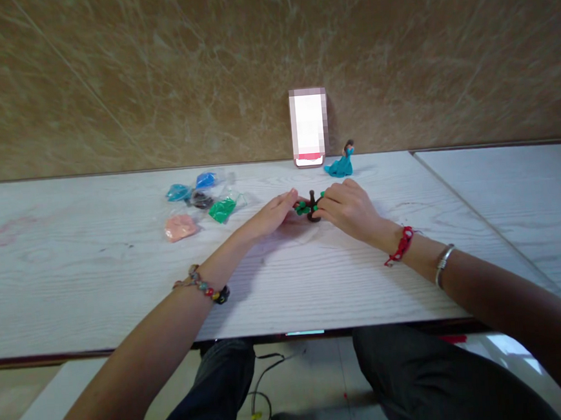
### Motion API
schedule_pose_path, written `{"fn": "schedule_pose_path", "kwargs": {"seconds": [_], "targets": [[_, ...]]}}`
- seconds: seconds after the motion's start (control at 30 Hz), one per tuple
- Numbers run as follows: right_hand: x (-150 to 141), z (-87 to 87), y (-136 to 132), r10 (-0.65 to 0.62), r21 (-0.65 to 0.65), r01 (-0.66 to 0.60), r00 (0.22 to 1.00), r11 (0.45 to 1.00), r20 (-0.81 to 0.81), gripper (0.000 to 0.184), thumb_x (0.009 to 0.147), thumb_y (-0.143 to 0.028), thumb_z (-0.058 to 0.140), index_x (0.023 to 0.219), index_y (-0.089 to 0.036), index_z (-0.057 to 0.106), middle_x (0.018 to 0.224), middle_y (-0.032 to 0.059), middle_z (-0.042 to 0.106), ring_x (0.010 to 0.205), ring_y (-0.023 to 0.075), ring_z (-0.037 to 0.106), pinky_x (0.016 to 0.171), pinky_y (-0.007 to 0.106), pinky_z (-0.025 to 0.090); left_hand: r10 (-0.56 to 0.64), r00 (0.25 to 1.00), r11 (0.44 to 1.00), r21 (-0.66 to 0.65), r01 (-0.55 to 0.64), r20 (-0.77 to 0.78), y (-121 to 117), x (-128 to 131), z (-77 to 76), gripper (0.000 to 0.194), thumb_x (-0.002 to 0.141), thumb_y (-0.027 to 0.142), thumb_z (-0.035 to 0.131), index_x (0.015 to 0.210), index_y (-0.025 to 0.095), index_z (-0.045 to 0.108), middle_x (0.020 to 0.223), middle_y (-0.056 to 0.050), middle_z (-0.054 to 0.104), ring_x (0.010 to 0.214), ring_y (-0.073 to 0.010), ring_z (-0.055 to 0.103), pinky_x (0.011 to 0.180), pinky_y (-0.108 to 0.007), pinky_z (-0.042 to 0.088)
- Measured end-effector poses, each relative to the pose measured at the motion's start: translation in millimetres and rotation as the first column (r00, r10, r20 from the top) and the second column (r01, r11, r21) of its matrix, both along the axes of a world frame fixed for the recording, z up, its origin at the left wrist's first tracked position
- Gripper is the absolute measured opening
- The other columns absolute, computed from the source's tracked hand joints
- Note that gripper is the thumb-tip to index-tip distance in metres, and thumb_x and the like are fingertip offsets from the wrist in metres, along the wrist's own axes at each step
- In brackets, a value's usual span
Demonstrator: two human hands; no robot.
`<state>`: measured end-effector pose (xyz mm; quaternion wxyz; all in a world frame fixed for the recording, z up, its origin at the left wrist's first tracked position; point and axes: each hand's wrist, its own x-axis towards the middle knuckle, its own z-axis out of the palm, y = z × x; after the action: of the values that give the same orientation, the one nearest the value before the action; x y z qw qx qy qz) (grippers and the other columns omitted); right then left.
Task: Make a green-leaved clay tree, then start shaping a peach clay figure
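A small dark brown clay tree (pixel 312 198) with green clay leaves stands upright on the white table between my two hands. My left hand (pixel 276 214) reaches it from the left, fingers curled around the green leaf cluster (pixel 302 207); the fingertips are partly hidden. From the right, my right hand (pixel 351 209) pinches the tree's other side, where bits of green show at the fingertips. Just behind it is a clay figure in a teal dress (pixel 341 165).
Bags of clay lie left of my hands: light blue (pixel 179 192), blue (pixel 205 180), dark (pixel 201 199), green (pixel 223 209) and peach (pixel 181 227). A phone (pixel 309 127) with a bright screen leans on the brown marbled wall (pixel 153 77). A cable (pixel 253 400) lies on the floor.
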<state>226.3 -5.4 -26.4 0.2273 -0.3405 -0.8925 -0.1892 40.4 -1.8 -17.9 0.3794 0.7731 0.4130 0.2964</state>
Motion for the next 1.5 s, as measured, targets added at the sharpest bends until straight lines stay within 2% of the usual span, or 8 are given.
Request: {"fn": "schedule_pose_path", "kwargs": {"seconds": [0.13,0.33,0.53,0.8,1.03,1.3,1.4,1.5], "targets": [[-2,0.7,1,-0.011,0.005,0.012,0.999,1.0,-0.038,0.028,0.084,-0.034,0.047,0.065,-0.017,0.058,0.066,0.0046,0.053,0.069,0.0169,0.043,0.063,0.033,0.024,-0.001,1.0,1.0,0.03,0.001,0.016,3,-1,-4.4,0.047,0.087,0.043,0.024,0.09,0.015,0.061,0.095,-0.007,0.063,0.082,-0.0154,0.055,0.072,-0.027,0.044],[-4,0.6,1,-0.031,0.092,0.037,0.997,0.995,-0.071,0.022,0.081,-0.033,0.052,0.068,-0.017,0.057,0.069,0.0044,0.053,0.073,0.018,0.042,0.064,0.032,0.023,-0.025,1.0,0.983,0.183,0.026,-0.006,6,-3,-9.6,0.057,0.084,0.055,0.023,0.091,0.012,0.061,0.094,-0.009,0.058,0.089,-0.017,0.053,0.085,-0.032,0.041],[-3,-1.3,2,-0.047,0.129,0.055,0.996,0.99,-0.071,0.02,0.079,-0.036,0.055,0.069,-0.018,0.056,0.07,0.0041,0.052,0.074,0.0186,0.041,0.064,0.032,0.024,-0.003,1.0,0.985,0.175,0.005,-0.009,2,-1,-7.4,0.057,0.083,0.057,0.024,0.088,0.013,0.059,0.094,-0.008,0.057,0.089,-0.0173,0.053,0.083,-0.033,0.042],[-3,-0.8,3,-0.087,0.069,0.092,0.993,0.993,-0.076,0.017,0.08,-0.033,0.053,0.07,-0.02,0.055,0.073,0.0053,0.052,0.077,0.02,0.04,0.066,0.033,0.024,-0.005,1.0,0.988,0.156,0.009,-0.026,2,-1,-6.3,0.054,0.083,0.055,0.025,0.087,0.013,0.058,0.094,-0.008,0.056,0.087,-0.0166,0.053,0.081,-0.03,0.042],[-1,4.4,1,-0.038,0.037,0.041,0.997,0.998,-0.067,0.02,0.079,-0.036,0.054,0.07,-0.018,0.054,0.073,0.0053,0.052,0.076,0.0193,0.04,0.066,0.033,0.024,-0.013,1.0,0.987,0.162,0.015,-0.017,1,-3,-5.9,0.06,0.085,0.056,0.018,0.094,0.015,0.061,0.096,-0.007,0.058,0.088,-0.0165,0.053,0.08,-0.032,0.043],[26,18.8,5,0.109,-0.137,-0.124,0.988,0.983,-0.109,0.023,0.075,-0.039,0.058,0.07,-0.017,0.053,0.074,0.0033,0.051,0.076,0.0167,0.044,0.067,0.03,0.029,0.071,0.995,0.986,0.158,-0.058,-0.076,7,-13,-7.5,0.064,0.085,0.055,0.015,0.1,0.014,0.061,0.093,-0.009,0.058,0.089,-0.0184,0.053,0.079,-0.035,0.043],[29,20.8,6,0.195,-0.247,-0.233,0.966,0.941,-0.169,0.026,0.072,-0.04,0.062,0.074,-0.017,0.051,0.078,0.003,0.051,0.078,0.0162,0.045,0.068,0.029,0.033,0.041,0.997,0.987,0.156,-0.029,-0.069,5,-13,-9.2,0.061,0.084,0.056,0.02,0.099,0.014,0.061,0.094,-0.009,0.058,0.09,-0.0181,0.053,0.08,-0.035,0.044],[30,23.4,5,0.223,-0.352,-0.292,0.949,0.889,-0.224,0.031,0.068,-0.041,0.065,0.076,-0.017,0.047,0.08,0.0027,0.05,0.076,0.0146,0.044,0.067,0.027,0.036,-0.013,0.998,0.99,0.139,0.022,-0.06,1,-12,-9.5,0.057,0.084,0.055,0.025,0.098,0.013,0.06,0.096,-0.01,0.058,0.092,-0.0181,0.054,0.082,-0.034,0.043]]}}
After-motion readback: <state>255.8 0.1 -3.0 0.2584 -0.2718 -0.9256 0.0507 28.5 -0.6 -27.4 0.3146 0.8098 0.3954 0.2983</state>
